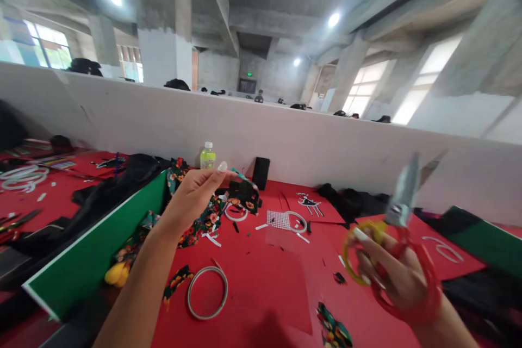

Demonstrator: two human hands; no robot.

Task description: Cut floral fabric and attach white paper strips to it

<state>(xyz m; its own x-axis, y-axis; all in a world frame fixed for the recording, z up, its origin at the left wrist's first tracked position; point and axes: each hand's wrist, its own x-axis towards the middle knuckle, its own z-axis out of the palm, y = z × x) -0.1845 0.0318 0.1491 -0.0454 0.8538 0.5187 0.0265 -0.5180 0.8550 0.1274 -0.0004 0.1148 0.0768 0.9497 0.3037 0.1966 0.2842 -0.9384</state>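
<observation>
While R hand [395,274] grips scissors [398,214], L hand [194,191] pinches floral fabric pc. [243,197]

We hold our bare, long-nailed left hand [193,193] raised, thumb [212,178] laid along the forefinger, its forearm [147,263] slanting inward; our bare right hand [395,273], also raised, has curled fingers [377,253].

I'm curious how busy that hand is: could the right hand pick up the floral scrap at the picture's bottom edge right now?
Probably not easily: the right hand is gripping scissors, which it would likely have to put down first. Nothing visible covers the floral scrap, though.
</observation>
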